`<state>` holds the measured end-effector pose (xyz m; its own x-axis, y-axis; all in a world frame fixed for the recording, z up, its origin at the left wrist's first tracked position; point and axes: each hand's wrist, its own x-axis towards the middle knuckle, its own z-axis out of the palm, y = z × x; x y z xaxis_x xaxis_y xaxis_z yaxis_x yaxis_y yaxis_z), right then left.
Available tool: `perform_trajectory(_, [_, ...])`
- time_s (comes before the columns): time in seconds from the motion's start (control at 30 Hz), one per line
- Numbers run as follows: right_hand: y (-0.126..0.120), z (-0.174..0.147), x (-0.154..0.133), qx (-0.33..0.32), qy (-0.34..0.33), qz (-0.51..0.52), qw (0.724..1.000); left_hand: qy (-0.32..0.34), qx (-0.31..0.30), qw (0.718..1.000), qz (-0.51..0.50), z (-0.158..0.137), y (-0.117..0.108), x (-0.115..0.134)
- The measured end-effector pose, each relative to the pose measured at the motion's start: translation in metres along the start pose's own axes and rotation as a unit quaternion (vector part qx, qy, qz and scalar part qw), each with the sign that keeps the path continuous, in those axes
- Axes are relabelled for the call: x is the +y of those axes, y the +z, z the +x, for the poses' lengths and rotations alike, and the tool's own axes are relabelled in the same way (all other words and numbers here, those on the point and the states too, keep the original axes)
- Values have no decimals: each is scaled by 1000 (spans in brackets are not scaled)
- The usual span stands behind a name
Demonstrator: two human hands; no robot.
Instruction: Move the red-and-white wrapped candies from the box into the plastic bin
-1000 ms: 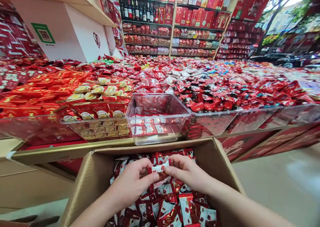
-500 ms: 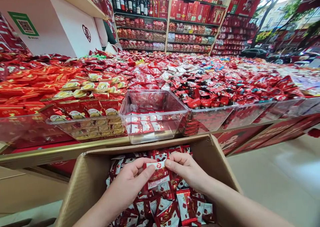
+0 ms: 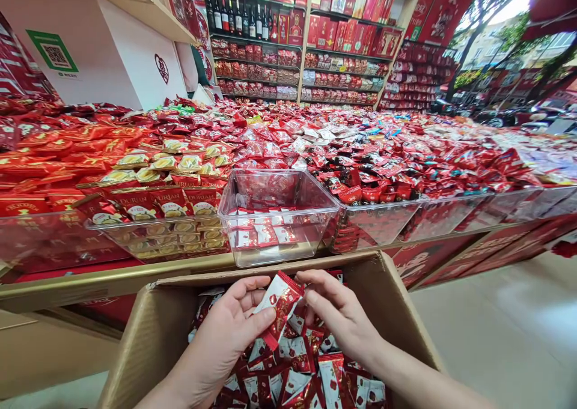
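item: red-and-white sweet packet (image 3: pixel 280 304), held over the open cardboard box (image 3: pixel 148 331) of like packets. left hand (image 3: pixel 229 331) pinches it, thumb on its face. right hand (image 3: pixel 340 313) loosely spread, fingertips beside its edge. handling: best kept flat and lifted clear toward the clear bin (image 3: pixel 274 217) on the worktop (image 3: pixel 90 280).

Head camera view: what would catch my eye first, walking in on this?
Probably the huge red spread of wrapped sweets filling the counter from side to side. Nearer, a clear bin stands at the counter's front edge, only partly filled. Below it, the left hand holds a red-and-white packet over an open carton of the same packets, the right hand beside it.
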<state>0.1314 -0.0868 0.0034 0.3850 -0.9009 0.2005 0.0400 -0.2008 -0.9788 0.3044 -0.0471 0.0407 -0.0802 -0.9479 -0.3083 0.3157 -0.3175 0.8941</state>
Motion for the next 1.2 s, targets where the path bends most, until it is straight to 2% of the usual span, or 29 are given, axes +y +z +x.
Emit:
perform_trajectory(0.1, [5,3,-2,-19,98,108,989,52,20,998,38,5,1,-5])
perform_trajectory(0.23, [7,7,-3,-8,131,120,984,62,7,997,55,6,-1,-12])
perform_trajectory(0.33, [5,6,1,-4,128,109,986,60,-7,996,60,7,-3,-15])
perform_trajectory(0.4, [4,3,3,17,67,19,997,60,7,996,71,8,-4,-17])
perform_trajectory(0.47, [4,-2,3,20,-56,-135,989,63,30,994,79,10,-4,-18])
perform_trajectory(0.53, [6,-7,1,-28,-182,-271,945,62,43,994,77,10,-2,-18])
perform_trajectory(0.6, [9,-10,-3,-89,-259,-368,889,56,40,995,67,8,-1,-16])
perform_trajectory(0.7, [11,-10,-15,-104,-323,-462,819,51,27,997,53,-1,1,-7])
perform_trajectory(0.73, [9,-9,-23,-100,-340,-469,809,53,22,998,38,-4,0,-3])
perform_trajectory(0.8, [2,-1,-44,-92,-367,-453,808,57,14,998,4,-9,-2,4])
perform_trajectory(0.9, [-13,27,-86,-18,-395,-458,796,53,19,998,10,-11,-7,11])
perform_trajectory(0.97, [-22,60,-110,37,-375,-511,773,53,26,997,54,-10,-7,11])
perform_trajectory(1.0, [-25,79,-119,36,-341,-548,763,57,27,995,75,-10,-7,11])
perform_trajectory(1.07, [-29,119,-125,-40,-234,-628,741,63,28,992,105,-9,-6,8])
perform_trajectory(1.13, [-28,152,-121,-161,-139,-687,695,67,32,990,119,-9,-4,7])
perform_trajectory(1.2, [-25,174,-110,-249,-93,-710,652,70,32,989,127,-9,-5,7])
